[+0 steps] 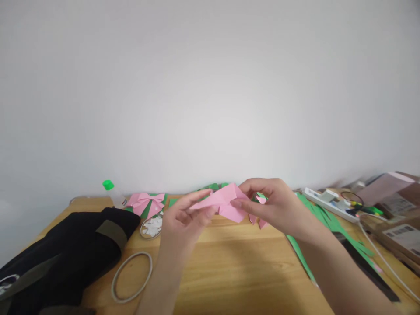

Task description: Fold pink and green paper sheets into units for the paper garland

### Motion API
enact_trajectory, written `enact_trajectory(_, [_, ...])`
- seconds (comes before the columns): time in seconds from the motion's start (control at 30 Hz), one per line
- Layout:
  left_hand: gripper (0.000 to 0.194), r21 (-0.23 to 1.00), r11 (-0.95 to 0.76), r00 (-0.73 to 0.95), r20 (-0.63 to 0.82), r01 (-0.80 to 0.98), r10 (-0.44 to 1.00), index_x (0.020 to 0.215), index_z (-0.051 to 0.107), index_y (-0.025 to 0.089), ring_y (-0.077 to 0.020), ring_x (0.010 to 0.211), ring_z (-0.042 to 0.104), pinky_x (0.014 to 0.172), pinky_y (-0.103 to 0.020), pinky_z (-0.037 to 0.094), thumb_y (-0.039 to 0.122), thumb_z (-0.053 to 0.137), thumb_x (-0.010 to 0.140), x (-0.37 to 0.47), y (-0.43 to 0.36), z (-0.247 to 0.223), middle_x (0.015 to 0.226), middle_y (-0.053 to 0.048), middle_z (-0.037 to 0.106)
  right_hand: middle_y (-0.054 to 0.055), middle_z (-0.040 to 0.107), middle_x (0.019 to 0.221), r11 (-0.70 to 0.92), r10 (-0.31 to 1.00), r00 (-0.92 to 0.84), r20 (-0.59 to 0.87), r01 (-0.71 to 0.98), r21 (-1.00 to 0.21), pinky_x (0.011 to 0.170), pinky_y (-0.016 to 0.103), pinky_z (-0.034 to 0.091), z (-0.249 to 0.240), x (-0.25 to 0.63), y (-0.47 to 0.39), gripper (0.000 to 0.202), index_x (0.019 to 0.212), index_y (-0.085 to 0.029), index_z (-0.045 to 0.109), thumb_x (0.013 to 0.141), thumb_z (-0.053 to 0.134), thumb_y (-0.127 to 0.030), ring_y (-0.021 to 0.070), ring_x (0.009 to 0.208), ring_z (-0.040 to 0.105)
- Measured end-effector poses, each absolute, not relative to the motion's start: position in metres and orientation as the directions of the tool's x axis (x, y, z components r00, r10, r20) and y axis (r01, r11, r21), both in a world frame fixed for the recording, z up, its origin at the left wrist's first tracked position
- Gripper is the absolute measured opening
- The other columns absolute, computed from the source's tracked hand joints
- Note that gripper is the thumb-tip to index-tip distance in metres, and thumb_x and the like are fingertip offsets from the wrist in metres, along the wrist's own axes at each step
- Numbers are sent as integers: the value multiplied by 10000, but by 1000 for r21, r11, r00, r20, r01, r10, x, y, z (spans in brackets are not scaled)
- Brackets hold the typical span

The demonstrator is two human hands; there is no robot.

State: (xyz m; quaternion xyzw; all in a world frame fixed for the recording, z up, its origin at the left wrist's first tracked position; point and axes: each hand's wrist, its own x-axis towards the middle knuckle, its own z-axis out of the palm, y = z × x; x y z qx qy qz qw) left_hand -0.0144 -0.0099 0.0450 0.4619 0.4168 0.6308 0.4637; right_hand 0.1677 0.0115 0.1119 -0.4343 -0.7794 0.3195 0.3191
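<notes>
A creased pink paper was held at the centre of the frame, gripped at its left end by the left hand and at its right side by the right hand. Above the table, its folds could have been skewed or a thin edge torn by uneven pulling between the two pinches. At lower left, a fanned pink piece, white scraps and a black cloth item were seen; green paper was spread at lower right.
</notes>
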Motion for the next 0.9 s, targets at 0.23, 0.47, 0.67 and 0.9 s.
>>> enact_trajectory(0.23, [142,965,-258,-112,251,-52,961,869,781,182,-129,523,652,511,-188,525,223,738,740,-14,-18,44,613,3,710,11,709,769,688,701,-422,575,613,-389,640,256,535,107,152,6,111,923,-177,691,850,626,-125,142,709,667])
enact_trajectory(0.47, [257,767,-524,-63,584,369,810,952,786,222,-92,536,606,514,-157,441,111,617,793,-20,-26,47,621,49,690,76,738,916,729,231,-592,772,631,266,686,357,520,111,149,6,162,880,-181,651,836,609,-31,211,810,642])
enact_trajectory(0.67, [309,638,-611,-28,702,469,712,1006,766,211,-118,590,672,537,-169,465,66,598,790,-23,-27,42,747,18,774,62,671,816,773,210,-585,783,590,233,640,346,500,112,151,2,139,933,-211,639,858,624,-94,191,742,589])
enact_trajectory(0.9, [300,636,-619,26,687,462,726,999,770,204,-132,574,687,537,-190,484,68,597,796,-25,-27,45,719,16,773,77,714,883,872,279,-637,719,482,88,709,356,532,113,153,5,170,1010,-191,637,893,566,-90,195,825,659])
